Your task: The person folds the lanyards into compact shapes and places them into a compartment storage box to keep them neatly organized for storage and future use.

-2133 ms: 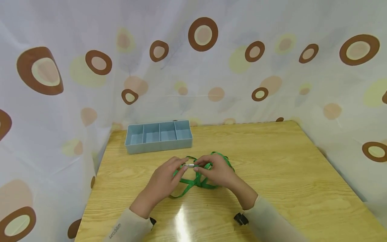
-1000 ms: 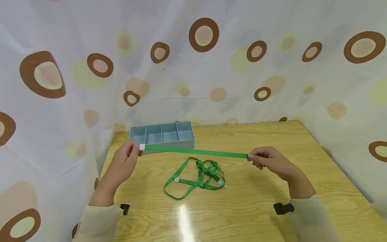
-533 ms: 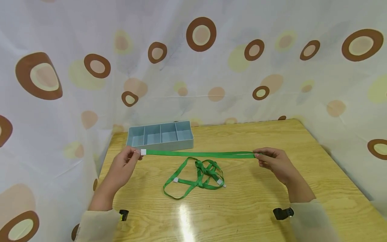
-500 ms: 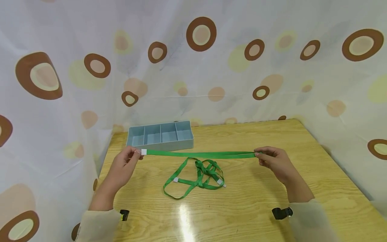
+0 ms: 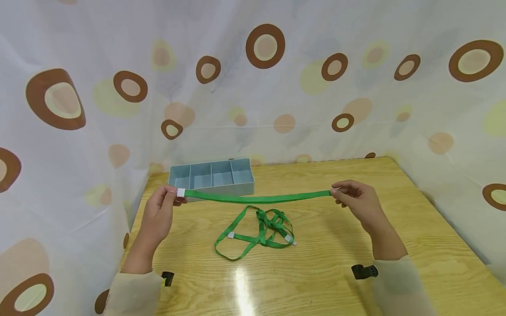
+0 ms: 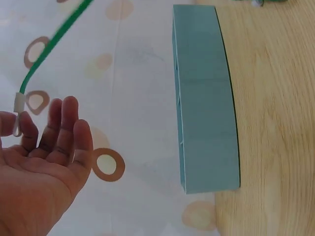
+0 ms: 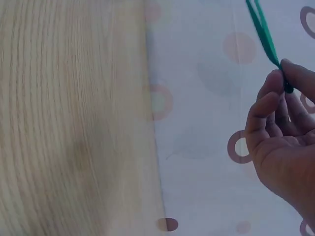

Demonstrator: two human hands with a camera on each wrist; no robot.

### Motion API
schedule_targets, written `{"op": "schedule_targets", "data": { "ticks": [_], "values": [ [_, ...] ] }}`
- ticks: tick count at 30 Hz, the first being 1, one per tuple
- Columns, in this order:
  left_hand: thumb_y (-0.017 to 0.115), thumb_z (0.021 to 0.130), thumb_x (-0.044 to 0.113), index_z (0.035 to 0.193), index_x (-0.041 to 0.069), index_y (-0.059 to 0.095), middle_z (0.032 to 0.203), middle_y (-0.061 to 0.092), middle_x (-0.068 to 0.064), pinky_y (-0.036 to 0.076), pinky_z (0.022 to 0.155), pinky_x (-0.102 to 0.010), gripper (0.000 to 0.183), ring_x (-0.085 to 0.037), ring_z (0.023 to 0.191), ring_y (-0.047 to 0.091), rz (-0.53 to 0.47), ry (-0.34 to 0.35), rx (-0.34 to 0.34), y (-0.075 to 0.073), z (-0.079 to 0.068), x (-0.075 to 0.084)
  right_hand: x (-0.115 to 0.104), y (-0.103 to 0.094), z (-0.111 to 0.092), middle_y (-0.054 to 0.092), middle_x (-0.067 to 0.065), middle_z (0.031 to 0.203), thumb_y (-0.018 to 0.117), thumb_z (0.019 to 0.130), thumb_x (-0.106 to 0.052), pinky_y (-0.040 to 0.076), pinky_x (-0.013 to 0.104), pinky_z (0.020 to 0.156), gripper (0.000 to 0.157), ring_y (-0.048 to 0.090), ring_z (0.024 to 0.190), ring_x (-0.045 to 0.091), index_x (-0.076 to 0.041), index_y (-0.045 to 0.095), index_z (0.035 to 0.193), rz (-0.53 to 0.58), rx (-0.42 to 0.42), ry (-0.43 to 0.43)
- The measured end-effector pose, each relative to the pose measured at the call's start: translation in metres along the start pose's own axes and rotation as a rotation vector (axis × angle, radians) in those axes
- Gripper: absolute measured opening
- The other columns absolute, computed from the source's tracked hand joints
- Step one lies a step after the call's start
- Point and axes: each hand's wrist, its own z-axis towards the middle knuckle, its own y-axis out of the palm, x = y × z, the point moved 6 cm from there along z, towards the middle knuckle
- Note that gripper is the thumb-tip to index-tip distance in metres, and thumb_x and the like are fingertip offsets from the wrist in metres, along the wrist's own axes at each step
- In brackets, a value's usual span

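A green lanyard (image 5: 257,199) hangs level between my two hands, sagging slightly in the middle, above the table. My left hand (image 5: 156,215) pinches its left end by the white crimp; in the left wrist view a small metal loop (image 6: 18,129) pokes out below that crimp (image 6: 19,102), between thumb and forefinger. At the other end, my right hand (image 5: 363,204) pinches the folded strap with thumb and fingertips. In the right wrist view, two strands of the strap (image 7: 266,39) meet at the fingers. Below lies a tangle of green lanyards (image 5: 262,239) with white crimps.
A blue-grey box (image 5: 237,188) with several compartments stands at the back left of the wooden table (image 5: 316,272), just behind the stretched lanyard. A patterned sheet (image 5: 296,101) hangs round the back and sides. Black straps (image 5: 363,272) sit by both wrists.
Both hands were together over the tangle; they have parted, drawing one lanyard out lengthwise above it. Over the last half second, the right hand rises slightly and the strap slackens into a shallow sag.
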Motion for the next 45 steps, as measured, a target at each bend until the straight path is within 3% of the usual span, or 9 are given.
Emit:
{"op": "schedule_targets", "data": {
  "ticks": [5,8,15,20,25,27,32,40,45],
  "values": [
    [0.041,0.117,0.03,0.109,-0.004,0.057,0.108,0.071,-0.022,0.052,0.09,-0.014,0.039,-0.001,0.097,0.067,-0.002,-0.014,0.015,-0.008,-0.004,-0.003,0.012,-0.011,-0.006,0.072,-0.004,0.091,0.066,0.106,-0.009,0.059,0.023,0.072,0.012,0.066,0.08,0.011,-0.002,0.069,0.115,0.321,-0.077,0.001],
    [0.043,0.117,0.03,0.11,-0.005,0.058,0.108,0.072,-0.022,0.053,0.091,-0.013,0.038,-0.001,0.097,0.067,-0.027,-0.015,0.003,-0.007,-0.005,-0.004,0.014,-0.013,-0.009,0.072,-0.003,0.093,0.062,0.108,-0.005,0.06,0.023,0.075,0.007,0.067,0.082,0.011,-0.005,0.068,0.111,0.418,-0.114,-0.018],
    [0.054,0.113,0.023,0.105,-0.008,0.06,0.093,0.077,-0.003,0.059,0.092,-0.018,0.033,-0.005,0.091,0.077,-0.214,0.002,0.068,-0.008,-0.004,-0.003,0.013,-0.015,-0.007,0.071,-0.003,0.094,0.067,0.105,-0.007,0.061,0.023,0.078,0.012,0.068,0.084,0.011,0.0,0.067,0.115,0.331,-0.044,-0.027],
    [0.067,0.105,0.005,0.094,-0.015,0.062,0.078,0.077,-0.004,0.064,0.089,-0.026,0.023,-0.015,0.077,0.08,-0.407,0.071,0.17,-0.014,-0.002,0.001,0.012,-0.015,-0.007,0.071,-0.005,0.096,0.07,0.104,-0.009,0.06,0.021,0.079,0.013,0.068,0.085,0.009,-0.003,0.066,0.114,0.352,-0.007,0.006],
    [0.068,0.101,-0.005,0.09,-0.018,0.06,0.075,0.077,-0.004,0.064,0.087,-0.025,0.018,-0.014,0.072,0.08,-0.441,0.11,0.186,-0.011,-0.001,0.003,0.01,-0.011,-0.009,0.072,-0.004,0.092,0.073,0.101,-0.006,0.061,0.021,0.077,0.008,0.069,0.082,0.01,-0.004,0.067,0.106,0.366,0.054,0.005],
    [0.068,0.101,-0.004,0.09,-0.017,0.062,0.075,0.078,-0.001,0.062,0.077,-0.018,0.017,-0.014,0.072,0.079,-0.413,0.11,0.191,-0.007,-0.001,0.003,0.003,-0.005,-0.008,0.071,-0.004,0.089,0.075,0.099,-0.005,0.06,0.021,0.073,0.01,0.069,0.078,0.01,-0.002,0.066,0.103,0.325,0.076,-0.01],
    [0.069,0.103,0.005,0.089,-0.008,0.067,0.072,0.077,-0.003,0.05,0.054,-0.02,0.019,-0.009,0.069,0.077,-0.297,0.132,0.212,0.011,0.003,0.012,-0.032,0.027,-0.004,0.068,-0.002,0.086,0.077,0.097,-0.004,0.059,0.023,0.068,0.019,0.066,0.071,0.012,0.003,0.06,0.095,0.217,0.043,-0.07],
    [0.072,0.101,0.007,0.086,-0.004,0.067,0.075,0.075,-0.022,0.06,0.061,-0.022,0.019,-0.005,0.065,0.074,-0.294,0.226,0.189,0.055,0.008,0.046,-0.102,0.11,0.001,0.066,0.007,0.086,0.079,0.094,-0.001,0.053,0.026,0.063,0.022,0.061,0.069,0.015,-0.002,0.059,0.084,0.054,-0.059,-0.257],
    [0.074,0.102,0.016,0.088,0.004,0.07,0.078,0.077,-0.015,0.055,0.062,-0.021,0.018,-0.015,0.069,0.075,-0.237,0.27,0.157,0.082,0.008,0.066,-0.126,0.155,0.002,0.068,0.008,0.083,0.079,0.094,-0.005,0.055,0.027,0.063,0.018,0.064,0.066,0.016,-0.008,0.065,0.082,0.032,-0.157,-0.283]
  ]
}}
